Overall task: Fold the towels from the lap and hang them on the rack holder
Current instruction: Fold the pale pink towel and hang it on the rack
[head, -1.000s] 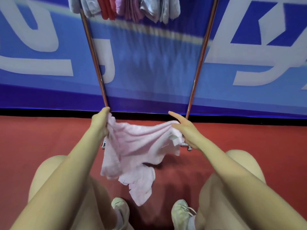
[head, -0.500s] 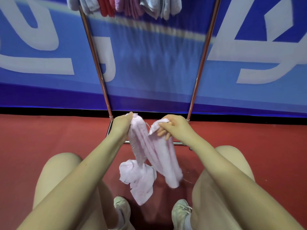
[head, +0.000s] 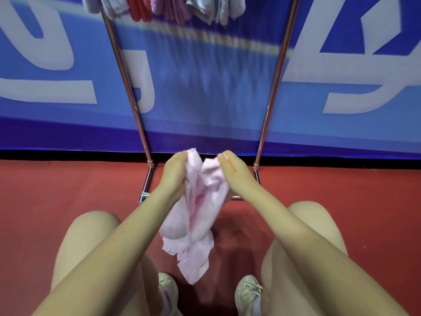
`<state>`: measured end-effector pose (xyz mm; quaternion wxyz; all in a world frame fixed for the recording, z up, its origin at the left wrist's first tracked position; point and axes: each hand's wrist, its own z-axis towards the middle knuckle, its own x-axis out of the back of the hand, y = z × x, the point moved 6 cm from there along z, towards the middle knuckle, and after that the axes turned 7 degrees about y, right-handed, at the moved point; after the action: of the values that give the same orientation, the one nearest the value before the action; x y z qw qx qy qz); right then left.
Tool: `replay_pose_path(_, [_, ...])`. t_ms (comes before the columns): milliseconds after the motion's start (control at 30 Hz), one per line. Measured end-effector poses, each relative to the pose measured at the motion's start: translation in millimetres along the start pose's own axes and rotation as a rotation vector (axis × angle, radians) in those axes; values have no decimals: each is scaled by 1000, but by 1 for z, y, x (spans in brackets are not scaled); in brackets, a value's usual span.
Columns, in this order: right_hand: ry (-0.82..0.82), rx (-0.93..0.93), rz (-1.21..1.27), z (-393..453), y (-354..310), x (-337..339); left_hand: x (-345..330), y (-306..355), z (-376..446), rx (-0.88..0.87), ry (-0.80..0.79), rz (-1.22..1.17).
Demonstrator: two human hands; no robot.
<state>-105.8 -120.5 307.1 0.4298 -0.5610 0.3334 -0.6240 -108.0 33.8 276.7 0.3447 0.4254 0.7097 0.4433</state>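
Folding step in hand: left hand and right hand each pinch a top corner of the pink towel, brought nearly together, cloth dangling above the red floor; next, judged, lift onto the rack beside hung towels.

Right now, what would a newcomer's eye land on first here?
The pale pink towel at centre, pinched at its top between the left hand and right hand, dangling between the knees above the red floor. Above, hung towels crowd the rack against a blue banner.
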Motion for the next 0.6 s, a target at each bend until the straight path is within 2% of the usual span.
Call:
replay_pose_path(167, [-79,-80,268,0,0,-3,-3,-3,-8,27,47,-83])
replay_pose_path(233, [-145,-74,292,-3,-4,-4,-4,-1,-10,17,49,-94])
replay_pose_path(433, [-211,90,159,-7,-9,-1,-4,-2,-12,-12,52,-125])
replay_pose_path(600, [-178,72,168,-6,-3,1,-5,-1,-15,-65,39,-76])
